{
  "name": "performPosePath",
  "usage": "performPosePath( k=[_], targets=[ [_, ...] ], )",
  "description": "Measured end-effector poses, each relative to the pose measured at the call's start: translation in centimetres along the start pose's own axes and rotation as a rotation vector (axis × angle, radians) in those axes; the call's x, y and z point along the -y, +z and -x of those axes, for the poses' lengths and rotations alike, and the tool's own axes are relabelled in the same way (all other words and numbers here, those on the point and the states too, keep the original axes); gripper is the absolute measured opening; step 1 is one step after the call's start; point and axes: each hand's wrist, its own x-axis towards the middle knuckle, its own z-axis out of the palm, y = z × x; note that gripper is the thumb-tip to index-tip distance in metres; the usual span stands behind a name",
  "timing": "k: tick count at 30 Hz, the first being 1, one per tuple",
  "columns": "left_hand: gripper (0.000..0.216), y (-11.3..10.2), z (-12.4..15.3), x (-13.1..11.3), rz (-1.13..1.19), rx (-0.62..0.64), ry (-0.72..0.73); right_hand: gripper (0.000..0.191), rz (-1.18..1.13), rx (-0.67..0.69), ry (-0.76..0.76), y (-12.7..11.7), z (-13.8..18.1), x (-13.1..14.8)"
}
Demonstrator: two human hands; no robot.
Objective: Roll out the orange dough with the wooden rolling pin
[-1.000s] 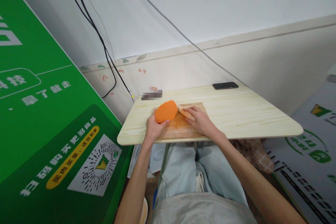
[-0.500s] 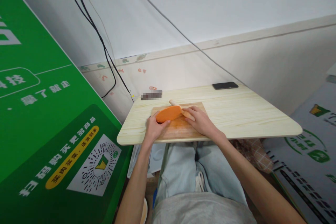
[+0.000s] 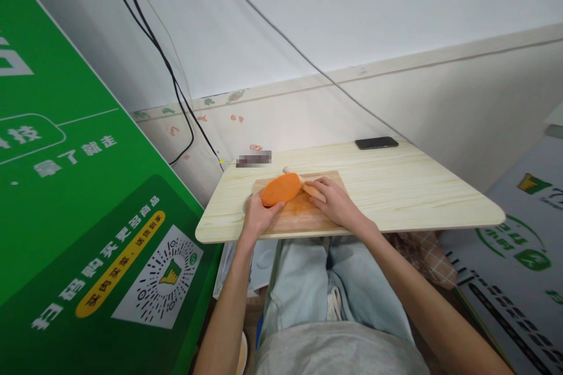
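Note:
A flat orange sheet of dough [image 3: 280, 188] is lifted at an angle over a wooden cutting board [image 3: 303, 217] on the pale wooden table [image 3: 396, 193]. My left hand [image 3: 257, 214] pinches the dough's near left edge. My right hand [image 3: 333, 202] is closed round a wooden rolling pin [image 3: 303, 185], whose far end pokes out behind the dough. The dough seems draped over the pin.
A black phone [image 3: 376, 143] lies at the table's far edge. A green printed board [image 3: 79, 205] leans at the left, and black cables [image 3: 171, 70] hang down the wall. Printed cardboard [image 3: 519, 258] lies at the right. My legs in light jeans are under the table.
The dough sheet tipped flatter half a second ago, with the pin's end showing behind it, and has now tilted up slightly again. Both hands have stayed in place.

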Motion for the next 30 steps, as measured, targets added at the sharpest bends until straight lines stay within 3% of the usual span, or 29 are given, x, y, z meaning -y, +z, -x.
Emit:
performPosePath(
  k=[19, 30],
  targets=[
    [0.036, -0.1, 0.1, -1.0, -0.067, -0.008, 0.022, 0.046, 0.0, -0.005, -0.006, 0.1, 0.0, 0.0],
    [0.057, 0.0, -0.2, 0.1, 0.23, -0.073, 0.019, 0.047, -0.002, 0.01, 0.014, -0.3, 0.2, 0.3]
  ],
)
